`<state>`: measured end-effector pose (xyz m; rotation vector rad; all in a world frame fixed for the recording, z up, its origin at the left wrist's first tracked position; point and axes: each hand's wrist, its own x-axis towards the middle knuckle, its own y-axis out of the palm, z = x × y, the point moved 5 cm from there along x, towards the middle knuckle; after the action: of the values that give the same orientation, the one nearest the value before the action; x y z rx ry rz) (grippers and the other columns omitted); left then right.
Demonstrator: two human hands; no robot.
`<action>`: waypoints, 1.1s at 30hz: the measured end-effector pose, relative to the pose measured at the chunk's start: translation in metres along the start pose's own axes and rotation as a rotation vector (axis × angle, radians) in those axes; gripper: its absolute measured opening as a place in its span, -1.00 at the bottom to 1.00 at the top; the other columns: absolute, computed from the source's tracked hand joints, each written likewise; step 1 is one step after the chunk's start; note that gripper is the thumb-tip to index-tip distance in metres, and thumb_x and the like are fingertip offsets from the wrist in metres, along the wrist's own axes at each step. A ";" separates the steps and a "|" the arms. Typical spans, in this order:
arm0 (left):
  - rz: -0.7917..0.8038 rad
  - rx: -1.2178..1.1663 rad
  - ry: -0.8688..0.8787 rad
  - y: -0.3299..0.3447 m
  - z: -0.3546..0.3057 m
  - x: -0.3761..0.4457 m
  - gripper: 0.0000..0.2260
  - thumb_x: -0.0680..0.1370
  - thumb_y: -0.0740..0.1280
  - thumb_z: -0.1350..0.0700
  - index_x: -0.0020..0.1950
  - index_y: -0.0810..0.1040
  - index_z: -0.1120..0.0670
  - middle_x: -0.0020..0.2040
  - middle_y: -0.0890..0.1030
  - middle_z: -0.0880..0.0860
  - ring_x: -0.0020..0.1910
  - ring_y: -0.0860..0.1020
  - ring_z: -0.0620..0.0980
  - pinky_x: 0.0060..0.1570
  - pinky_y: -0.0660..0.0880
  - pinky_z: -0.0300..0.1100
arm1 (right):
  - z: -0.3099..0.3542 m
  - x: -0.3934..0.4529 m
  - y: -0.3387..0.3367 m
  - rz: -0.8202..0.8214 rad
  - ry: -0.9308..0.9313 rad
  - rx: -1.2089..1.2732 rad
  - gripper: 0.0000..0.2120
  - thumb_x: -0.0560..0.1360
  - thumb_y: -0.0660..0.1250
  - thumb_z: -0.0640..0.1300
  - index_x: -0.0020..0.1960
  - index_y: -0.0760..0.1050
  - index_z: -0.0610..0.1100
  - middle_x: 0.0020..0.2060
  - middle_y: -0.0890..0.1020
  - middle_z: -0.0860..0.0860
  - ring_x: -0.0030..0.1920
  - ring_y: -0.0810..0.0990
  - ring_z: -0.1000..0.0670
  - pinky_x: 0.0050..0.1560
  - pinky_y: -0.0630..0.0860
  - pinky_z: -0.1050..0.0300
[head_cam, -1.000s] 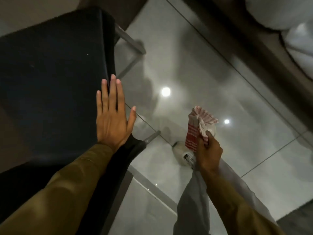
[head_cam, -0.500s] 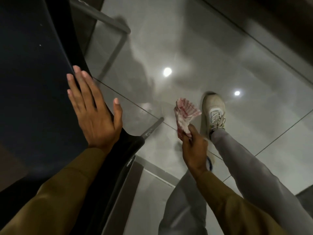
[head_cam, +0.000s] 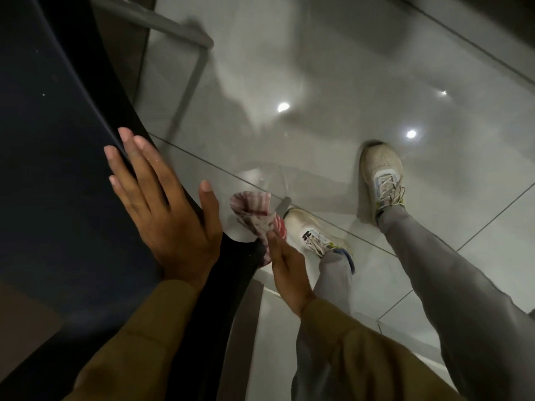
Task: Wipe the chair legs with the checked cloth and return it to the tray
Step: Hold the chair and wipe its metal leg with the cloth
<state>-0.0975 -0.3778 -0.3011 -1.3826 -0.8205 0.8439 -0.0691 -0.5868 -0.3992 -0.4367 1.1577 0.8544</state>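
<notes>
The left hand (head_cam: 170, 215) lies flat and open on the dark chair (head_cam: 52, 169), fingers spread along the curved edge of the seat and thumb pointing out over the floor – it grips nothing, only presses on the surface. The right hand (head_cam: 285, 269) is closed on the checked cloth (head_cam: 257, 217), which is bunched into a red-and-white wad (blurred) that sticks up and forward from the fingers. The cloth sits just beside the near corner of the seat, between the left thumb and the nearer shoe (head_cam: 311, 234); whether it touches the chair corner cannot be told from here. A thin grey chair leg (head_cam: 186, 91) slants down from a horizontal bar (head_cam: 162, 23) at the top of the view, well apart from the cloth. A short grey tip of another leg (head_cam: 282, 204) shows just past the cloth, close to the toe of the nearer shoe. Both sleeves are olive-brown, the trousers light grey, and the second pale shoe (head_cam: 380, 172) stands further right on the glossy grey tiled floor (head_cam: 347, 68) – bright spots of light reflect off the tiles
</notes>
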 end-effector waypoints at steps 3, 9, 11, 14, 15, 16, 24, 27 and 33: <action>0.010 0.002 -0.002 0.000 -0.002 0.000 -0.32 0.77 0.03 -0.13 0.72 0.05 0.33 0.73 0.15 0.36 0.74 0.08 0.40 0.78 -0.01 0.17 | -0.021 0.043 -0.007 -0.046 -0.010 -0.048 -0.64 0.74 0.15 -0.04 0.38 0.60 -0.14 0.22 0.70 0.00 0.24 0.65 0.12 0.18 0.47 0.57; 0.011 -0.035 -0.030 -0.005 -0.008 0.002 -0.33 0.76 0.06 -0.09 0.70 0.10 0.37 0.71 0.18 0.39 0.72 0.10 0.43 0.77 -0.02 0.15 | -0.033 0.099 -0.020 -0.096 0.134 -0.045 -0.54 0.73 0.14 0.09 0.48 0.51 -0.14 0.33 0.65 -0.12 0.36 0.59 -0.11 0.36 0.46 0.25; 0.026 -0.035 -0.033 -0.005 -0.007 0.002 -0.34 0.75 0.09 -0.06 0.71 0.09 0.35 0.72 0.17 0.37 0.73 0.09 0.42 0.77 -0.02 0.15 | -0.027 0.078 -0.015 -0.056 0.133 0.041 -0.54 0.71 0.16 0.11 0.41 0.57 -0.17 0.29 0.68 -0.10 0.34 0.60 -0.09 0.46 0.46 -0.01; 0.034 -0.050 -0.022 -0.006 -0.006 0.003 -0.34 0.76 0.07 -0.08 0.72 0.07 0.34 0.73 0.16 0.36 0.73 0.08 0.41 0.77 -0.04 0.15 | -0.011 0.017 -0.008 -0.001 0.030 0.075 -0.48 0.63 0.23 0.28 0.13 0.67 -0.16 0.03 0.70 0.04 0.10 0.63 0.04 0.30 0.52 -0.08; 0.034 -0.054 -0.022 -0.005 -0.005 0.003 -0.34 0.77 0.06 -0.09 0.72 0.07 0.33 0.73 0.16 0.36 0.73 0.08 0.41 0.77 -0.04 0.15 | -0.008 0.000 -0.004 0.039 -0.003 0.079 -0.51 0.64 0.21 0.29 0.20 0.66 -0.07 0.12 0.71 0.12 0.20 0.63 0.11 0.36 0.52 0.06; 0.035 -0.057 -0.022 -0.005 -0.005 0.003 -0.34 0.77 0.04 -0.10 0.72 0.07 0.33 0.73 0.16 0.36 0.73 0.08 0.41 0.77 -0.03 0.16 | -0.007 -0.011 0.000 0.077 -0.027 0.082 -0.58 0.68 0.18 0.23 0.33 0.62 0.01 0.27 0.68 0.18 0.34 0.59 0.16 0.44 0.47 0.20; 0.032 -0.119 -0.050 -0.008 -0.008 0.004 -0.35 0.74 0.08 -0.05 0.70 0.11 0.37 0.72 0.18 0.38 0.72 0.09 0.45 0.76 -0.06 0.15 | -0.037 0.032 -0.009 0.040 -0.070 -0.033 -0.56 0.70 0.12 0.04 0.39 0.56 -0.16 0.23 0.69 -0.02 0.32 0.63 -0.02 0.41 0.51 0.05; 0.056 -0.125 -0.066 -0.011 -0.010 0.004 -0.35 0.74 0.06 -0.04 0.70 0.10 0.38 0.72 0.16 0.38 0.72 0.07 0.46 0.75 -0.04 0.20 | -0.048 0.074 -0.014 -0.045 0.036 0.025 -0.59 0.73 0.13 0.00 0.38 0.55 -0.24 -0.05 0.64 0.06 0.04 0.61 -0.04 0.36 0.50 -0.28; 0.055 -0.126 -0.066 -0.013 -0.011 0.005 -0.36 0.74 0.06 -0.01 0.70 0.11 0.38 0.72 0.17 0.38 0.72 0.07 0.47 0.75 -0.04 0.22 | -0.031 0.076 -0.004 -0.045 0.122 0.175 -0.59 0.75 0.12 0.02 0.51 0.46 -0.12 0.36 0.61 -0.23 0.31 0.62 -0.18 0.27 0.64 -0.03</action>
<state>-0.0855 -0.3791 -0.2882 -1.5000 -0.9023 0.8966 -0.0743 -0.5837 -0.4810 -0.3728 1.3184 0.6884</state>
